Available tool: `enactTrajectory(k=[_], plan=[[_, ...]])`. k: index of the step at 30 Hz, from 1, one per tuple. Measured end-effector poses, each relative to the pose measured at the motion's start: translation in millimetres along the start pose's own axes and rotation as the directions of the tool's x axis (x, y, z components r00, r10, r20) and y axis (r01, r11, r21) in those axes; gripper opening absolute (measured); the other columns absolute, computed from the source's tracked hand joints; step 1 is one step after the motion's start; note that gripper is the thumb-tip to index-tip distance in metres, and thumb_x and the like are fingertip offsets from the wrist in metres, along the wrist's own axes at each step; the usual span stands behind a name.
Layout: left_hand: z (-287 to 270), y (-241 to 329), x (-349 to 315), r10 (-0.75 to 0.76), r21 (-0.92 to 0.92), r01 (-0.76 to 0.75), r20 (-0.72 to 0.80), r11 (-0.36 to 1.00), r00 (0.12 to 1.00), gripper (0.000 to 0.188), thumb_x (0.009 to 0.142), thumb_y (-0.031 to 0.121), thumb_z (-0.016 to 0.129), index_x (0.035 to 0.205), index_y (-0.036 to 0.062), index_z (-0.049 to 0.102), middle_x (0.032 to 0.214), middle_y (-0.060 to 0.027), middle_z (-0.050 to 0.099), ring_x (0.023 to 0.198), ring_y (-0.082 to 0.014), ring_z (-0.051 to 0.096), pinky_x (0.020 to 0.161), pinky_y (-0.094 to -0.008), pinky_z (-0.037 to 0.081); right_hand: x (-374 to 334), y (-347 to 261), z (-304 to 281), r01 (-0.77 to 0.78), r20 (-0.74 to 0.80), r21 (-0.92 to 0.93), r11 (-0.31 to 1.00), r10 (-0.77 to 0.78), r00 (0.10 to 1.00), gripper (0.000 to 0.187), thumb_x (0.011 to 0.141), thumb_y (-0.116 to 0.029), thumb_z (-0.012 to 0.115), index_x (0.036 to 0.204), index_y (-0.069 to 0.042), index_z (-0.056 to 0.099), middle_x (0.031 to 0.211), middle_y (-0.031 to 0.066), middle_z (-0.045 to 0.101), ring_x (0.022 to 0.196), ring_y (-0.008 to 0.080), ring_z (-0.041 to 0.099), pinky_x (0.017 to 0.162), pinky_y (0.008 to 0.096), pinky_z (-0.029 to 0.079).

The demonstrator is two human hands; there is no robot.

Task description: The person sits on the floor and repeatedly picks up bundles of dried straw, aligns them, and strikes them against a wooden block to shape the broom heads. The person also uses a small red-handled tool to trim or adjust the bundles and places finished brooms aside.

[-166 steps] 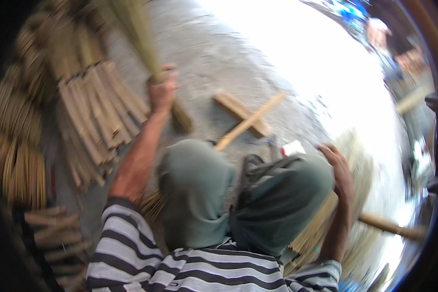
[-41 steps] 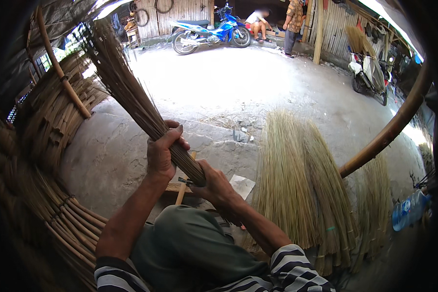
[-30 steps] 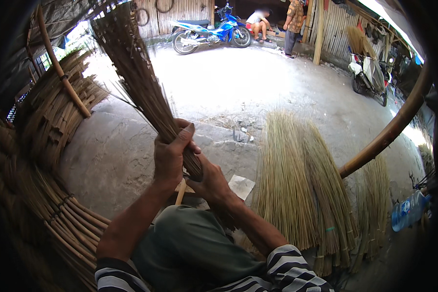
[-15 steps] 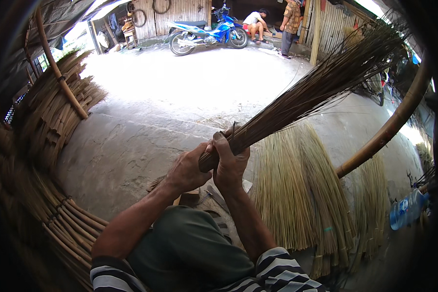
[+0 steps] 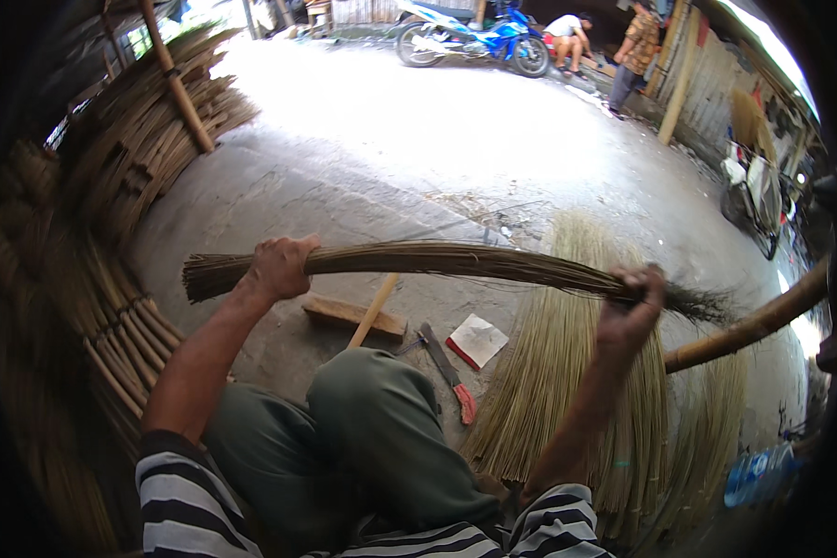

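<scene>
A long bundle of thin brown broom sticks stretches nearly level across the view, its middle bowed slightly upward. My left hand is closed round it near the blunt, thick left end. Toward the thin, wispy right end, my right hand grips it with curled fingers. Below the bundle, a knife with a red handle lies on the ground beside a white and red packet. A wooden block lies near my knees, with a wooden stick across it.
Pale green-yellow stick bundles lie on the right, near a curved bamboo pole and a plastic bottle. Long-handled brooms and stacked bundles fill the left. A blue motorcycle and two people are at the back.
The bundle has swung from a steep upward slant to nearly level. My hands, together before, are now far apart, the left nearer the blunt end and the right near the thin end.
</scene>
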State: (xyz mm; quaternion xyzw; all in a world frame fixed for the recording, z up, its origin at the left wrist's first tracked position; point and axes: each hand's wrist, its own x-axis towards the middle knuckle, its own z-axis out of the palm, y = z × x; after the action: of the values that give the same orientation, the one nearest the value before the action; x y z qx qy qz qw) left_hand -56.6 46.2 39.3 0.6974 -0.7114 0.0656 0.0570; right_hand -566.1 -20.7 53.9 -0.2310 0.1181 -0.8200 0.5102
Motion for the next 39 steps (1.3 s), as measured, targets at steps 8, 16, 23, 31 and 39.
enactTrajectory(k=[8, 16, 23, 31, 39], plan=[[20.0, -70.2, -34.0, -0.441, 0.079, 0.434, 0.213, 0.897, 0.872, 0.052, 0.083, 0.006, 0.067, 0.135, 0.0111, 0.070, 0.100, -0.0165, 0.080, 0.095, -0.0334, 0.079, 0.086, -0.0490, 0.061, -11.0, -78.8, 36.3, 0.668, 0.292, -0.493, 0.557, -0.617, 0.731, 0.035, 0.106, -0.007, 0.061, 0.077, -0.012, 0.041, 0.070, -0.0039, 0.032, 0.061, 0.0066, 0.034, 0.063, 0.0262, 0.039], [8.6, -80.9, -38.0, -0.528, -0.478, 0.720, 0.490, 0.502, 0.694, 0.025, 0.076, 0.001, 0.073, 0.098, -0.0091, 0.068, 0.066, -0.0118, 0.068, 0.054, -0.0189, 0.068, 0.048, -0.0359, 0.056, 103.8, 111.2, 44.3, 0.580, 0.657, -0.721, -0.378, -0.110, 0.746, 0.086, 0.084, -0.020, 0.090, 0.155, -0.015, 0.041, 0.138, 0.0213, 0.053, 0.132, 0.0384, 0.050, 0.112, 0.0562, 0.042], [1.1, -40.2, -17.4, -0.405, -0.623, 0.646, 0.504, 0.442, 0.763, 0.021, 0.074, 0.000, 0.075, 0.094, -0.0023, 0.067, 0.067, -0.0094, 0.066, 0.052, -0.0164, 0.063, 0.045, -0.0332, 0.054, -18.2, 218.9, 36.7, 0.194, 0.358, -0.925, 0.326, 0.581, 0.731, 0.061, 0.103, -0.020, 0.070, 0.155, 0.002, 0.048, 0.147, 0.0260, 0.057, 0.110, 0.0298, 0.071, 0.097, 0.0435, 0.061], [-13.9, 2.4, -0.8, -0.151, -0.611, 0.510, 0.541, 0.606, 0.827, 0.024, 0.076, 0.004, 0.076, 0.097, -0.0027, 0.067, 0.072, -0.0105, 0.068, 0.054, -0.0164, 0.066, 0.050, -0.0319, 0.056, -42.0, 264.3, 42.5, -0.424, 0.190, -0.798, 0.428, 0.846, 0.498, 0.040, 0.112, -0.031, 0.059, 0.128, 0.006, 0.060, 0.078, 0.0075, 0.066, 0.055, 0.0115, 0.057, 0.049, 0.0282, 0.048], [-5.1, -0.1, -5.8, -0.219, -0.608, 0.580, 0.564, 0.542, 0.796, 0.023, 0.074, 0.002, 0.075, 0.095, -0.0007, 0.067, 0.071, -0.0078, 0.065, 0.054, -0.0158, 0.064, 0.048, -0.0318, 0.056, -54.2, 221.4, -24.6, -0.605, 0.111, -0.462, 0.648, 0.719, 0.686, 0.028, 0.114, -0.027, 0.055, 0.111, 0.000, 0.061, 0.060, -0.0058, 0.043, 0.044, 0.0042, 0.035, 0.040, 0.0248, 0.028]])
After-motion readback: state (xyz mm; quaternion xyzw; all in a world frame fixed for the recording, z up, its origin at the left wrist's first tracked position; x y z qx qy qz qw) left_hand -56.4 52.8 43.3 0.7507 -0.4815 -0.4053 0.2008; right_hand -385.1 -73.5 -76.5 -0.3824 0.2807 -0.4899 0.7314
